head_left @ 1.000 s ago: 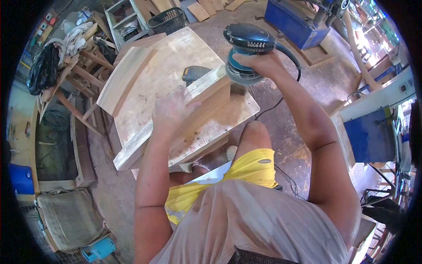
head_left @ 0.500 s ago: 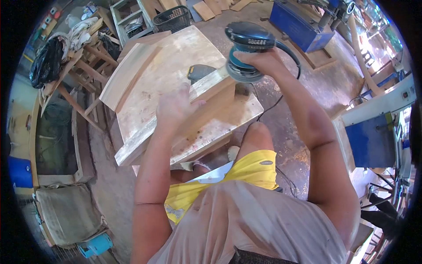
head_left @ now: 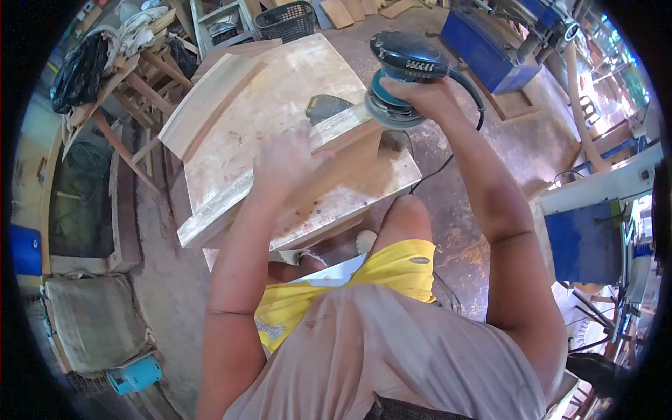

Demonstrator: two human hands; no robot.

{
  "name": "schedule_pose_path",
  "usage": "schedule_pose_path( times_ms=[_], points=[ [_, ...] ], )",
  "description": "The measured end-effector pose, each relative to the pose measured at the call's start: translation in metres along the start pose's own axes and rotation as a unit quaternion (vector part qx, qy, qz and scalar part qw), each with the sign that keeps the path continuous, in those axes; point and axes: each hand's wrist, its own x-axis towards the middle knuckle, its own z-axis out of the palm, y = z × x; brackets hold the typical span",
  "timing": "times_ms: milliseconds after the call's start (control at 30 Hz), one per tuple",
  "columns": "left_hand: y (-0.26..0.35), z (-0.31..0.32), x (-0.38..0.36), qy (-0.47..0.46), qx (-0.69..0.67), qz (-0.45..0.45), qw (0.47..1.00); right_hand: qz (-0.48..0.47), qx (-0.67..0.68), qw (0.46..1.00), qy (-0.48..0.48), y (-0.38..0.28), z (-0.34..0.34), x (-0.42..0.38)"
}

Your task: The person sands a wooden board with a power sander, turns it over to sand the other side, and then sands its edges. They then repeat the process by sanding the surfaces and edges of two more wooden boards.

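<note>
My right hand [head_left: 424,98] is wrapped around the neck of a dark blue and teal orbital sander [head_left: 408,53]. The sander's round pad rests at the far right end of a long, thick wooden board [head_left: 231,193], which stands on edge on the worktable [head_left: 301,59]. Across that board my left hand [head_left: 282,158] is clamped, fingers over the far side and thumb along the near face. Behind the board, close to the pad, lies a dark grey tool [head_left: 329,106], partly hidden.
Curved wooden pieces [head_left: 213,105] lie on the table's left side. The sander's cord [head_left: 476,91] loops off to the right. A black plastic basket [head_left: 285,21] and a blue metal box [head_left: 483,45] stand on the floor beyond. A wooden rack with a black bag [head_left: 80,80] is at the left.
The whole view has turned and shifted slightly. Both hands keep their holds, and the sander stays at the same end of the board.
</note>
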Motion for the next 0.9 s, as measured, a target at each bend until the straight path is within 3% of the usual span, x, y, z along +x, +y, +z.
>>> schedule_pose_path(
  times_ms=[233,300,400,467,600,733,900],
  points=[
    [0.002,-0.005,-0.003,-0.007,0.012,0.015,1.0,0.026,0.044,0.999,0.005,0.007,-0.004,0.008],
    [0.002,-0.005,0.0,-0.011,0.008,0.011,1.0,-0.044,0.023,0.999,0.019,0.008,0.005,0.002],
    [0.002,-0.006,0.0,-0.029,0.008,0.001,1.0,-0.036,-0.015,0.999,0.021,0.005,0.007,0.005],
    [0.002,-0.007,0.0,-0.039,0.008,-0.005,0.999,0.029,0.026,0.999,0.012,0.013,0.005,0.02],
    [-0.001,0.001,0.0,-0.003,-0.001,0.006,1.0,-0.043,-0.005,0.998,0.041,0.012,0.016,0.011],
    [-0.004,0.005,0.0,0.022,-0.003,0.017,1.0,0.002,0.017,0.999,0.037,0.008,0.013,0.016],
    [-0.003,0.002,0.0,0.018,-0.01,0.015,1.0,-0.033,0.015,0.996,0.082,0.021,0.024,0.019]
  ],
)
